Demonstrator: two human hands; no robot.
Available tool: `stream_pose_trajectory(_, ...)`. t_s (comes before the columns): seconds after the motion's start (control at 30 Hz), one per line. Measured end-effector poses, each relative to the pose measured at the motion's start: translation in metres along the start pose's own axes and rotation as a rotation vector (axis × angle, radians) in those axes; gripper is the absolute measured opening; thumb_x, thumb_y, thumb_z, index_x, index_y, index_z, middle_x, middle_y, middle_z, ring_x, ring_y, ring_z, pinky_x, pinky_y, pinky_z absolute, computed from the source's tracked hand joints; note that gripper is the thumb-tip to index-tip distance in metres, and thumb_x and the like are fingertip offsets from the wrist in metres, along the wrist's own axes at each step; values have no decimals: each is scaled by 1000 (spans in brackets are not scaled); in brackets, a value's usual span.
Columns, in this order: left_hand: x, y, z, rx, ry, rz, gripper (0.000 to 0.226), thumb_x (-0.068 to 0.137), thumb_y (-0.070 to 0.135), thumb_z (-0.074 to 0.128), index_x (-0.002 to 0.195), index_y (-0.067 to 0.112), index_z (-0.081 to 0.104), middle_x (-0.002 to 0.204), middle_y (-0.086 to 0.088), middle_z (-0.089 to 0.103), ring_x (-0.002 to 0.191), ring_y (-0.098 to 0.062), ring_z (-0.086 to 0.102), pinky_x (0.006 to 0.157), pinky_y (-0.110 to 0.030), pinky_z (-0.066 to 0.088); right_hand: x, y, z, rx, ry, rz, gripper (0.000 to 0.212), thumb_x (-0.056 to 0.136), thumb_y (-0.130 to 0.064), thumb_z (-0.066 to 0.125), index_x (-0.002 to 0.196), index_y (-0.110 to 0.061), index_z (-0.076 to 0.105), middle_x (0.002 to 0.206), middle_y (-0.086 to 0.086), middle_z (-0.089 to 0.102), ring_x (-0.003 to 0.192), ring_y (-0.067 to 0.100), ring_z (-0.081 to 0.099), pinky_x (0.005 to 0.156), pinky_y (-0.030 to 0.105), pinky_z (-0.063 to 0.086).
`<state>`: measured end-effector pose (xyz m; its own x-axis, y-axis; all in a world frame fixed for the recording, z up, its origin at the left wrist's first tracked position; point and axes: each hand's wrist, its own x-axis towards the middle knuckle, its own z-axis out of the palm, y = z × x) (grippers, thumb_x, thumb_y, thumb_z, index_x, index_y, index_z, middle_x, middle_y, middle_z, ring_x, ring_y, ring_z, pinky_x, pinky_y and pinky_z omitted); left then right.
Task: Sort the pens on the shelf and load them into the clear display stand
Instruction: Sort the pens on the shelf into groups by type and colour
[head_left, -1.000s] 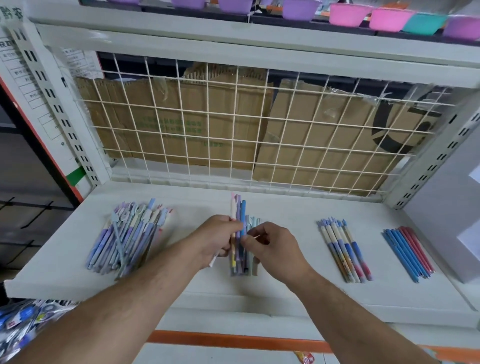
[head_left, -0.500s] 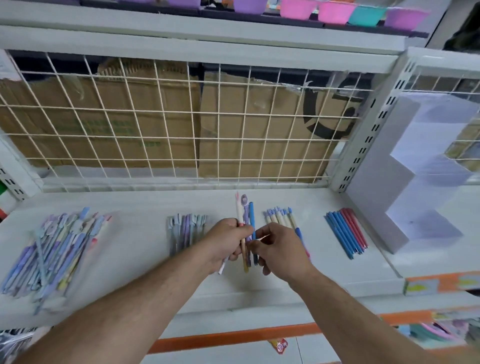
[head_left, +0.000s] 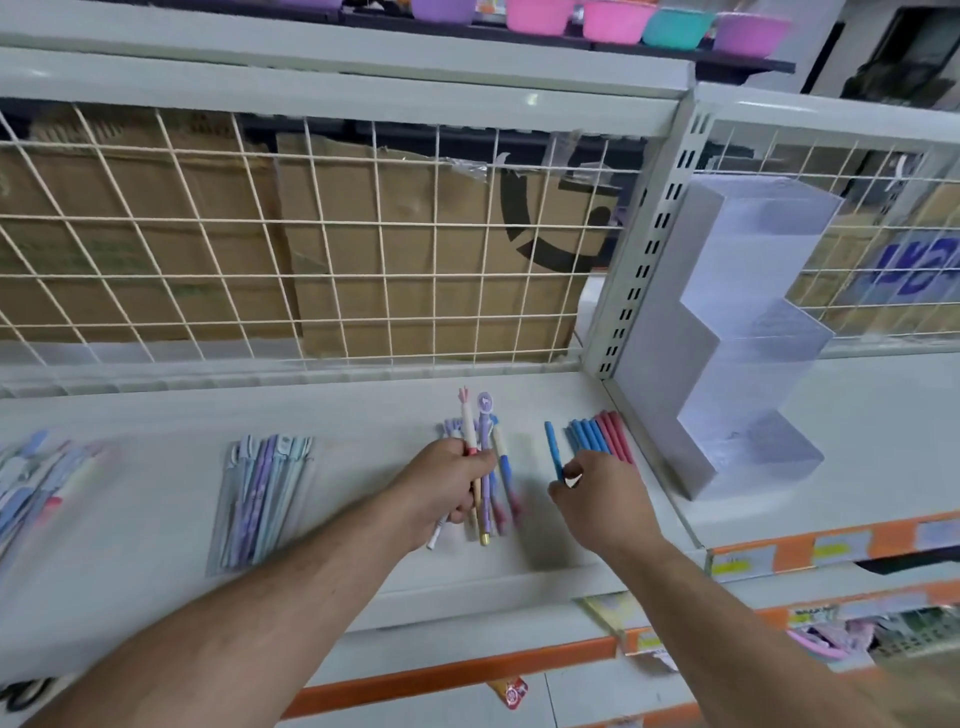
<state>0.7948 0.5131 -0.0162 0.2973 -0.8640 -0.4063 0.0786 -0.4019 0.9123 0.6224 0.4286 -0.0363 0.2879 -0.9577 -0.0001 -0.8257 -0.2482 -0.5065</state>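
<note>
White shelf (head_left: 363, 426), pen heap (head_left: 31, 483) far left, pastel pen row (head_left: 260, 499), blue and red pens (head_left: 597, 441), clear display stand (head_left: 727, 364)

Far-L pen pile (head_left: 36, 483) blurred & cut off at edge.

shelf (head_left: 363, 415): matt painted metal | display stand (head_left: 727, 322): clear glossy plastic

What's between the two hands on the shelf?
Head view: cream-blue-pink pens lie beside the left hand, then bare shelf up to the right hand, which pinches a blue pen.
</note>
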Motion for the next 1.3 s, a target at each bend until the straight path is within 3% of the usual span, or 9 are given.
stream_pose_trajectory(0.13,3,1,11,15,16,4,20,102,18,52,83,11,52,51,1,44,41,-11,35,44,-23,26,11,19,0,-194,-5,-42,13,90,-30,66,97,-19,62,76,-4,55,70,20,53,60,26,39)
stream_pose_trajectory(0.27,2,-1,14,4,21,-1,22,102,17,51,80,12,51,46,2,47,39,-11,34,42,-22,24,15,29,5,-329,30,-94,18,94,-32,59,91,-23,44,67,-8,44,60,18,45,51,27,31)
stream_pose_trajectory(0.47,2,-5,7,-12,69,-18,16,100,18,55,87,8,55,57,-4,46,42,-13,36,41,-18,30,25,34,7,-446,27,-139,11,96,-27,52,102,-19,57,64,-6,39,59,21,47,52,27,33)
stream_pose_trajectory(0.6,0,-8,1,-28,72,-26,14,99,17,56,91,7,54,73,-11,44,46,-14,31,44,-23,25,30,32,9,-453,20,-133,10,97,-23,51,102,-18,57,63,-7,38,58,20,48,50,27,33)
stream_pose_trajectory(0.7,-4,-9,-1,-41,78,-31,13,99,17,57,91,7,55,69,-8,45,47,-14,31,44,-23,24,34,31,9,-417,18,-127,8,96,-19,49,101,-16,55,70,-3,47,64,23,53,53,29,38)
stream_pose_trajectory(0.87,-10,-9,-7,-92,92,-29,20,99,17,58,81,9,58,59,-3,49,47,-13,33,44,-23,25,36,25,3,-408,30,-127,9,100,-24,51,98,-16,54,72,-3,50,65,22,52,52,29,34)
stream_pose_trajectory(1.0,-14,-11,-13,-134,93,-20,25,99,15,58,75,9,58,55,-3,49,46,-12,35,42,-22,27,17,-1,1,-35,29,-182,18,96,-32,61,88,-17,65,67,-9,59,58,9,55,48,24,38)
stream_pose_trajectory(1.13,-15,-13,-20,-143,88,-29,21,100,15,56,81,6,57,59,-7,47,46,-14,37,42,-22,27,-14,-43,-2,348,-214,-269,20,91,-36,70,77,-22,66,58,-7,64,48,2,56,48,14,40)
stream_pose_trajectory(1.3,-21,-15,-37,-160,96,-15,23,98,15,57,76,9,57,57,-7,53,45,-15,39,43,-22,27,-37,-77,7,528,-500,-186,18,90,-22,74,96,-10,63,69,4,74,52,13,64,41,20,40)
